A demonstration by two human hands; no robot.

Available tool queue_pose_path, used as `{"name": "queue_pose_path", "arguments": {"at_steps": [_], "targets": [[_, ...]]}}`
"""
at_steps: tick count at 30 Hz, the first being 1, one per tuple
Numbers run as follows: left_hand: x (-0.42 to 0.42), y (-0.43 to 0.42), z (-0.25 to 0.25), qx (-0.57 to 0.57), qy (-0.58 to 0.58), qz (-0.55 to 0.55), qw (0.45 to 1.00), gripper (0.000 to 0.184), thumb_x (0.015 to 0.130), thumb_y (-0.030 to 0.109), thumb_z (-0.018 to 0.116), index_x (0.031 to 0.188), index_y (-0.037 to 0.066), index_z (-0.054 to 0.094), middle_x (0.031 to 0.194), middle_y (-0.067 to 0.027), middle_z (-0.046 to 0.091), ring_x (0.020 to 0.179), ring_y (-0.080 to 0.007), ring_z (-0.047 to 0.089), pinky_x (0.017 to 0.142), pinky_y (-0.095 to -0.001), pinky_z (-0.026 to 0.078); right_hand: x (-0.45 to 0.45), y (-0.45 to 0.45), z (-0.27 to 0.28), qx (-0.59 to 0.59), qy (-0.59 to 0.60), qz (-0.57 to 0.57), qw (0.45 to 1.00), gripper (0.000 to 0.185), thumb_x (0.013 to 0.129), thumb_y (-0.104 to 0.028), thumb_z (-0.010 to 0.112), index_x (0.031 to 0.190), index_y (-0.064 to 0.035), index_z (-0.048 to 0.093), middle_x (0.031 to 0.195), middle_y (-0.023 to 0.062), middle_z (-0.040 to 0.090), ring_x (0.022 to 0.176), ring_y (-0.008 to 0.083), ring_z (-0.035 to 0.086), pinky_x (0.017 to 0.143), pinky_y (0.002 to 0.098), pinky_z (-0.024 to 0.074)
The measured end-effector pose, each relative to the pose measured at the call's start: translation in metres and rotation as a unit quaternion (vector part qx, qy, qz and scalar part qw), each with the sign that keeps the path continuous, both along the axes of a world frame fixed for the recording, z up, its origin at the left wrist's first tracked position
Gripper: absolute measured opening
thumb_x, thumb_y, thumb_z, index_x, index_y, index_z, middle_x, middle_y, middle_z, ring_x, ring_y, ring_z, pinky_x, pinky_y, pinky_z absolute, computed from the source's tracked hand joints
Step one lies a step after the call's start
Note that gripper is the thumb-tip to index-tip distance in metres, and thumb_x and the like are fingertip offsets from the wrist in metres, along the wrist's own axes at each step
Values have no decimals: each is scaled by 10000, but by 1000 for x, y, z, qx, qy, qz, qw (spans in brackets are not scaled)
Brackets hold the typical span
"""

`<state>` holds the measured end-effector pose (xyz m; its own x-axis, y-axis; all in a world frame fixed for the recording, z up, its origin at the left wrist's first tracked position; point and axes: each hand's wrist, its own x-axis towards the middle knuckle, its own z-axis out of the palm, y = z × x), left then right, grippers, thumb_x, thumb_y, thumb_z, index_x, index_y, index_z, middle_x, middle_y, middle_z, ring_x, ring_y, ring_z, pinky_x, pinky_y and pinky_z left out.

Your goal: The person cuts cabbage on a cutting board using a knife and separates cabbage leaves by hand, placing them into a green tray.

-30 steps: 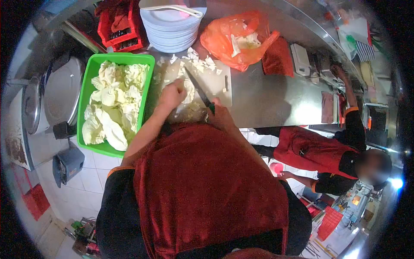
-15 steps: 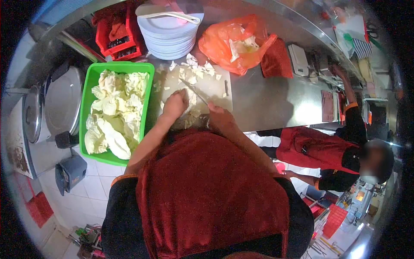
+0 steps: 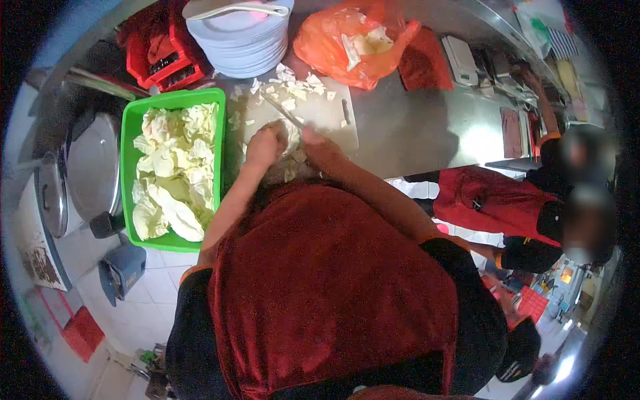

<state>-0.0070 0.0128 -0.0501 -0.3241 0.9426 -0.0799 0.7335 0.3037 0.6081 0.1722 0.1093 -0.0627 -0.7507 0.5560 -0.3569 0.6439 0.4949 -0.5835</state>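
Note:
My right hand (image 3: pixel 321 148) is closed round the handle of a knife (image 3: pixel 281 110). Its blade points away to the upper left over a pale cutting board (image 3: pixel 341 130). Left of the knife, my left hand (image 3: pixel 267 145) is closed with bent fingers on a piece of cabbage (image 3: pixel 292 135), partly hidden by the hand. Torn and cut cabbage bits (image 3: pixel 313 81) lie scattered over the far part of the board. On the left stands a green tub (image 3: pixel 220 147) holding large, loose cabbage leaves (image 3: pixel 175 150).
Behind the board are a stack of plates (image 3: pixel 248 57) with a pale long-handled utensil (image 3: pixel 243 9) on top, a red crate (image 3: pixel 137 63) and an orange plastic bag (image 3: pixel 317 43) holding leaves. A white scale (image 3: pixel 460 60) sits farther right. A person in a red apron (image 3: pixel 493 203) stands at right.
The view has shifted, so the counter sits higher in it. My hands stay close together on the board with the knife and cabbage. Another person has come into sight at right.

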Motion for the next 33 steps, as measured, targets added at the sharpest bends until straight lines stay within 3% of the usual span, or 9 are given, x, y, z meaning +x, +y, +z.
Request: {"name": "queue_pose_path", "arguments": {"at_steps": [10,13,16,18,22,25,27,29,33], "targets": [[-14,-15,45,-16,-33,105,994,254,736,150,698,956,31,652,967,-219,650,900,-408,632,775,-469,516,4,26,53,13,-148,7,989,435,867,-240,557,1220,-39,401,1057,279,608,995,432,618,828,528,487],[-18,-16,61,175,167,-20,970,227,703,106,730,899,49,631,924,-172,625,850,-359,618,745,-404,503,20,12,57,186,-29,-24,982,522,856,-347,612,1213,-22,412,1170,251,548,1006,404,609,818,522,490],[10,-10,99,285,14,-30,958,269,686,70,752,900,61,590,903,-122,579,796,-280,576,726,-353,479,22,6,90,123,177,-9,977,642,858,-344,665,1338,-23,385,1171,214,547,1039,326,589,873,439,477],[23,-6,110,203,-172,-82,960,321,719,74,755,970,54,556,918,-108,584,772,-232,555,709,-342,469,17,1,104,-205,291,8,934,598,879,-295,688,1322,-10,407,1075,124,565,960,214,576,857,359,478],[20,-7,140,160,-232,-81,956,392,797,108,743,1122,49,531,961,-81,604,784,-173,568,708,-304,471,15,25,134,-191,293,56,935,364,934,-112,608,1251,0,468,1062,59,579,947,124,561,808,293,482],[-12,-22,159,209,-231,-42,949,405,829,113,722,1178,52,525,1010,-76,605,792,-151,589,697,-288,480,9,64,137,-340,430,-39,836,301,922,-142,630,1164,-10,508,974,58,604,876,136,588,744,313,498],[-34,-41,173,204,-249,26,946,377,867,105,684,1203,53,523,1072,-66,594,802,-135,602,686,-279,486,24,130,143,118,297,4,948,347,873,-241,677,1088,-10,534,887,126,623,827,248,628,719,375,522],[-66,-61,145,231,-223,99,942,335,885,88,660,1189,52,525,1090,-56,582,794,-126,597,678,-266,485,22,177,143,304,254,-58,916,411,840,-336,694,1030,-2,547,878,196,635,842,334,650,729,425,535],[-91,-96,134,227,-277,176,917,239,912,95,631,1128,34,551,1045,-36,584,778,-87,537,677,-234,451,-4,228,153,173,207,-263,926,526,849,-426,637,1054,43,513,968,288,632,911,413,645,771,462,530]]}}
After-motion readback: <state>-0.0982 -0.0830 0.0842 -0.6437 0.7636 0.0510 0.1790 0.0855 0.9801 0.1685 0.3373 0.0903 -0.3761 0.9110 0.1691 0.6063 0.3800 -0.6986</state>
